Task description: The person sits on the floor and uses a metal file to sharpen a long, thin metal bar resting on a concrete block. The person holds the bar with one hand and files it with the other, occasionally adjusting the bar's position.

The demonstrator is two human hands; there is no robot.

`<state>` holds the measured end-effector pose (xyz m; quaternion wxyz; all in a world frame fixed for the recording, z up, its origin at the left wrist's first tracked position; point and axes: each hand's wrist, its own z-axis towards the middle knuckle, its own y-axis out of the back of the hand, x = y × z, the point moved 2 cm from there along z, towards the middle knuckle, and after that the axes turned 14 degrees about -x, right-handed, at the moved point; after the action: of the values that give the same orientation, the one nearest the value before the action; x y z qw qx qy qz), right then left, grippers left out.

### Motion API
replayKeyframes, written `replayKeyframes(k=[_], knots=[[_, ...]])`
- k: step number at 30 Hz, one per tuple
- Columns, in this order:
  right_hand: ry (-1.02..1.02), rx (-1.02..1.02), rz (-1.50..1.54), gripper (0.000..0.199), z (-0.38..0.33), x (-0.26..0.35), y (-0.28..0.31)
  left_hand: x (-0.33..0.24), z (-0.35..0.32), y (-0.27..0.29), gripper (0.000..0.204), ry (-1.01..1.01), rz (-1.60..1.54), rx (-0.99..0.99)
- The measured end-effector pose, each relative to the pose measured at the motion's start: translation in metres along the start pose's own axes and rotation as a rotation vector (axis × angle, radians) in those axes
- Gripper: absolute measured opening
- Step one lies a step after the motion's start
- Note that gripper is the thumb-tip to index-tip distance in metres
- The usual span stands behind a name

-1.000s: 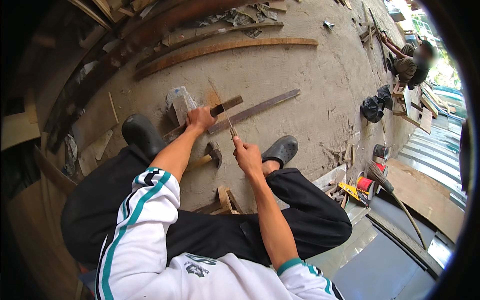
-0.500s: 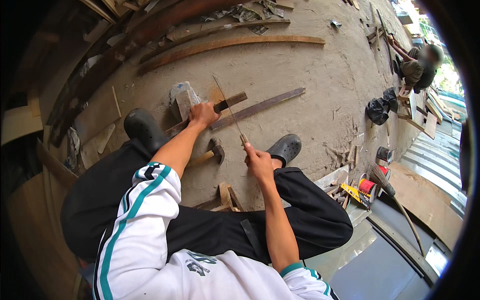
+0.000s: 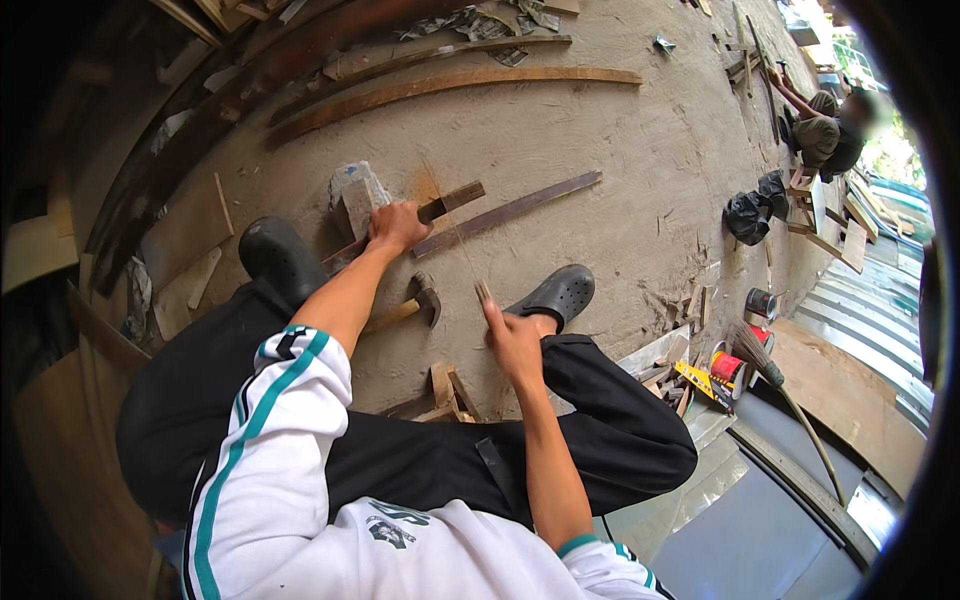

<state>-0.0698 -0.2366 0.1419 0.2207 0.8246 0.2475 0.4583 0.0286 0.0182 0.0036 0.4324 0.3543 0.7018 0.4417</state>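
Note:
My left hand [image 3: 398,228] is closed round a dark wooden strip [image 3: 455,202], pressing it down beside a whitish block [image 3: 357,190]. In my right hand [image 3: 515,345] is the handle of a handsaw [image 3: 484,291], its fingers wrapped round it. The thin saw blade is blurred and runs away from me across the strip, to the right of my left hand. A second dark wooden strip [image 3: 515,210] lies on the ground just beyond the blade. Between my feet rests a hammer [image 3: 428,300] with a wooden handle.
Long wooden boards [image 3: 470,88] lie at the far side. Wood offcuts [image 3: 445,390] sit close to my legs. At the right are a black plastic bag [image 3: 748,217], paint cans [image 3: 762,305], a broom [image 3: 765,360] and a grey panel [image 3: 740,530]. Another person [image 3: 825,135] crouches far right.
My right hand has drawn the saw back toward me, and its blade has blurred. My left hand keeps its grip on the strip. The whole view has shifted slightly.

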Motion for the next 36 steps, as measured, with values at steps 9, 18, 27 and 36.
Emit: replayKeyframes(k=[9, 18, 27, 36], knots=[[-0.019, -0.009, 0.113, 0.061, 0.053, -0.012, -0.049, -0.006, -0.002, -0.001, 0.045, -0.026, 0.015, 0.038], [-0.085, -0.021, -0.006, 0.059, -0.044, -0.034, 0.039, -0.006, 0.0, 0.002, 0.047, 0.013, -0.001, 0.053], [-0.042, 0.027, 0.032, 0.066, 0.042, -0.011, -0.027, -0.004, -0.004, 0.003, 0.046, -0.008, -0.003, 0.054], [-0.087, 0.053, 0.15, 0.054, 0.05, -0.051, -0.013, -0.008, 0.0, 0.003, 0.047, -0.019, -0.024, 0.018]])
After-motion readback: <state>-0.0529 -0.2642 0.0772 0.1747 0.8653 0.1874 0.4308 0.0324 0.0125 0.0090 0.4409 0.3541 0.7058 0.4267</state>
